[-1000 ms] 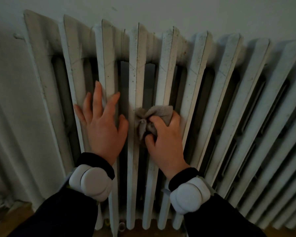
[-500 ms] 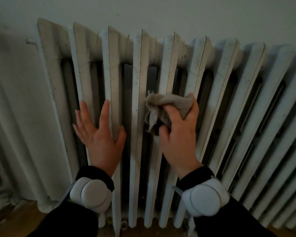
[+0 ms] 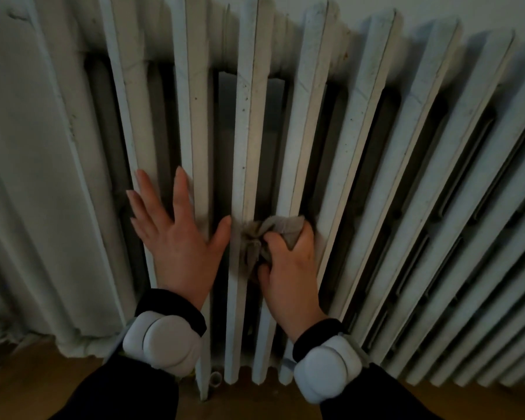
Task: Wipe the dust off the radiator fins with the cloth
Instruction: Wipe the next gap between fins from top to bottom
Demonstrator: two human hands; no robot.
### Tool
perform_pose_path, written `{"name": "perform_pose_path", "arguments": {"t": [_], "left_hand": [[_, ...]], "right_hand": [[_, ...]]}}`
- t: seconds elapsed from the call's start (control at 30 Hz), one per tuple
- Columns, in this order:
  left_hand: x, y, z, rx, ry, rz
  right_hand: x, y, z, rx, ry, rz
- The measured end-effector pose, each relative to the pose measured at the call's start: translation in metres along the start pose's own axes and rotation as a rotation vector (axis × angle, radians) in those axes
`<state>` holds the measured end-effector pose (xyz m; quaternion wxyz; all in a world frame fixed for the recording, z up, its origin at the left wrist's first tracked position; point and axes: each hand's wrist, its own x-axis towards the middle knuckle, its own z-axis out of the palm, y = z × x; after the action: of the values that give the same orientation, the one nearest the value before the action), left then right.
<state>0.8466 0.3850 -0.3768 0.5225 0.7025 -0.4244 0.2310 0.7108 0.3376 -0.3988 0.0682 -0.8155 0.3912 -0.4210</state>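
Observation:
A white cast-iron radiator [image 3: 358, 140] with tall, speckled fins fills the view. My right hand [image 3: 288, 268] is closed on a crumpled grey-brown cloth [image 3: 264, 237] and presses it against a fin near the middle, about halfway down. My left hand [image 3: 176, 234] lies flat on the fins just to the left, fingers spread, thumb almost touching the cloth. Both wrists carry white bands over dark sleeves.
A pale wall [image 3: 437, 7] runs above the radiator. A white pipe or panel [image 3: 28, 177] stands to the left of it. Brown wooden floor [image 3: 43, 386] lies below the radiator's feet.
My right hand slid the cloth up the fin and then back down to mid-height. The view has moved closer and lower; my left hand stays flat on the fins.

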Motion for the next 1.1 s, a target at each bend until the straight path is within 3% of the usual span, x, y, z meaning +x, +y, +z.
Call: {"name": "perform_pose_path", "arguments": {"t": [0.4, 1.1], "left_hand": [[-0.003, 0.0, -0.005, 0.005, -0.04, -0.012], [-0.018, -0.003, -0.007, -0.011, -0.08, -0.028]], "right_hand": [[-0.007, 0.007, -0.012, 0.098, -0.164, -0.017], [-0.012, 0.005, -0.013, 0.062, -0.172, 0.002]]}}
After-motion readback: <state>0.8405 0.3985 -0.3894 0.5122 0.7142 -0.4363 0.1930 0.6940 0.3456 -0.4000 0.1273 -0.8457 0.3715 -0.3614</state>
